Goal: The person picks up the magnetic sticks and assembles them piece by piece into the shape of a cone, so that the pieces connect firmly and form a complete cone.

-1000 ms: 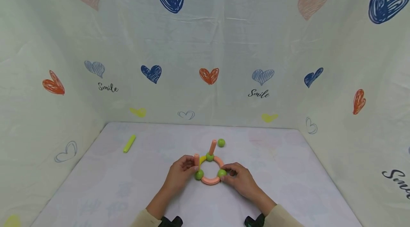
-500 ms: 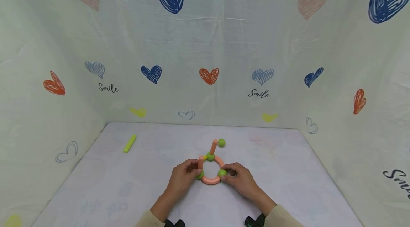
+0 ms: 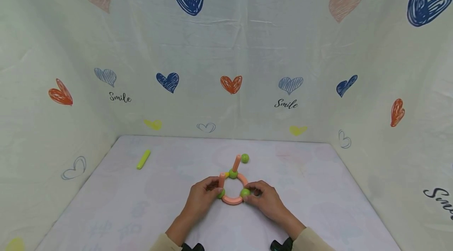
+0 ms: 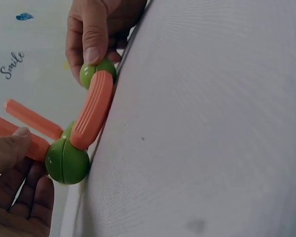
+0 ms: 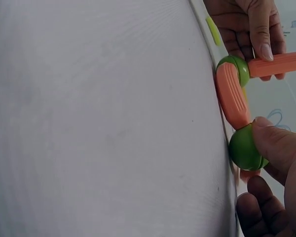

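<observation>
A ring of curved orange rods [image 3: 232, 200] and a partly hidden yellow one [image 3: 227, 174], joined by green balls, lies on the table. One straight orange rod [image 3: 236, 163] rises from the far ball [image 3: 232, 174]. Another straight orange rod [image 3: 221, 180] stands at the left ball [image 4: 67, 161]; my left hand [image 3: 204, 196] pinches it low, thumb in front, and its fingers hide part of that ball in the head view. With thumb and fingers, my right hand [image 3: 264, 199] grips the right ball [image 3: 245, 192]. In the left wrist view, the curved orange rod [image 4: 92, 111] bridges both near balls.
Just behind the far upright rod sits a loose green ball [image 3: 245, 158]. A yellow-green stick [image 3: 143, 159] lies at the back left of the white table [image 3: 301, 172]. A pale curtain [image 3: 255, 46] printed with hearts encloses the back and sides.
My left hand has shifted slightly right and toward me, bringing its upright rod over the left ball. The right hand keeps its hold on the right ball. Over the last half second, little differs.
</observation>
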### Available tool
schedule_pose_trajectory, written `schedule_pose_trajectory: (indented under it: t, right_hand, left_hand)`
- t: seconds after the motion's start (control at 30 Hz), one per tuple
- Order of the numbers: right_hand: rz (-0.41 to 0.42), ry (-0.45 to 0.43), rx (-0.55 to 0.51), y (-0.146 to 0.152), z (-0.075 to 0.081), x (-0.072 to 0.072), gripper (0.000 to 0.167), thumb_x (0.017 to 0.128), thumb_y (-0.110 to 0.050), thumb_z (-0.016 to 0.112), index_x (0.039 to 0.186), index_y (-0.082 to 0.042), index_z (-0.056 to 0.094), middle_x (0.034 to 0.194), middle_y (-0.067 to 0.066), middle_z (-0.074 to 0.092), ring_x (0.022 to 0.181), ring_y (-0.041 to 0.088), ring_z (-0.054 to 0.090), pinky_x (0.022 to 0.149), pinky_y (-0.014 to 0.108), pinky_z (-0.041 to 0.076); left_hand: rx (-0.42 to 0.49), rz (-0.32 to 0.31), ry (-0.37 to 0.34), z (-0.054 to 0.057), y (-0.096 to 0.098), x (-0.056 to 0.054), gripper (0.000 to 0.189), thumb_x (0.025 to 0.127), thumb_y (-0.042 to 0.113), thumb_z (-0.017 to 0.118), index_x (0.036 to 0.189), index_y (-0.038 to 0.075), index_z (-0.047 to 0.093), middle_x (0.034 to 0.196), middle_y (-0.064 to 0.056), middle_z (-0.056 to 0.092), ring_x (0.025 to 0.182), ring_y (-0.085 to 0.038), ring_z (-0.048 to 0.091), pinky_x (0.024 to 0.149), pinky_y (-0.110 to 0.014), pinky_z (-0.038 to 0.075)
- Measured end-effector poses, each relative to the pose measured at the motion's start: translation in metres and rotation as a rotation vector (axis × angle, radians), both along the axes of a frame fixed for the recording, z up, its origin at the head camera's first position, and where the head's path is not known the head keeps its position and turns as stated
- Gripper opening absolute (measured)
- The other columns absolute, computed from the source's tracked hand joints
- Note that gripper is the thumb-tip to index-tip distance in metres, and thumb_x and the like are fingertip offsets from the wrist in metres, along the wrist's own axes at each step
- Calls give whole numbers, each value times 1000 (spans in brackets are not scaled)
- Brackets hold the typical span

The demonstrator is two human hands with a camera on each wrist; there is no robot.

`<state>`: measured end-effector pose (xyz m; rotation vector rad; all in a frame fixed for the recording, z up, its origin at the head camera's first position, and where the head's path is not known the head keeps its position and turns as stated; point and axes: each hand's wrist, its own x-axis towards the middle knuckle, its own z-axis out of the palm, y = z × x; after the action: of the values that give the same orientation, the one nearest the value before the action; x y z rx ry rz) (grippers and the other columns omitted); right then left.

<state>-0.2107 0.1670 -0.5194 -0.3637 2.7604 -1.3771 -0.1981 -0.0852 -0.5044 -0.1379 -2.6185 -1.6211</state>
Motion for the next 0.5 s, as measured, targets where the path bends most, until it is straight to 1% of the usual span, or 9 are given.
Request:
schedule_pose_trajectory:
  t: [0.3, 0.5]
  right_hand:
    - [25, -10, 12, -5, -4, 2, 32, 85, -36, 89, 111, -22, 76, 101, -9, 66, 88, 7, 56, 76, 23, 46]
    - [67, -10, 6, -9, -3, 6, 34, 84, -37, 89, 110, -22, 74, 101, -9, 66, 86, 6, 55, 76, 23, 45]
  left_hand:
    - [25, -10, 26, -3, -6, -1, 33, 94, 16, 80, 127, 14, 74, 113, -1, 77, 103, -18, 70, 86, -29, 56]
    - [5, 21, 10, -4, -6, -2, 34, 92, 12, 82, 124, 13, 74, 115, -4, 76, 102, -18, 69, 86, -30, 57]
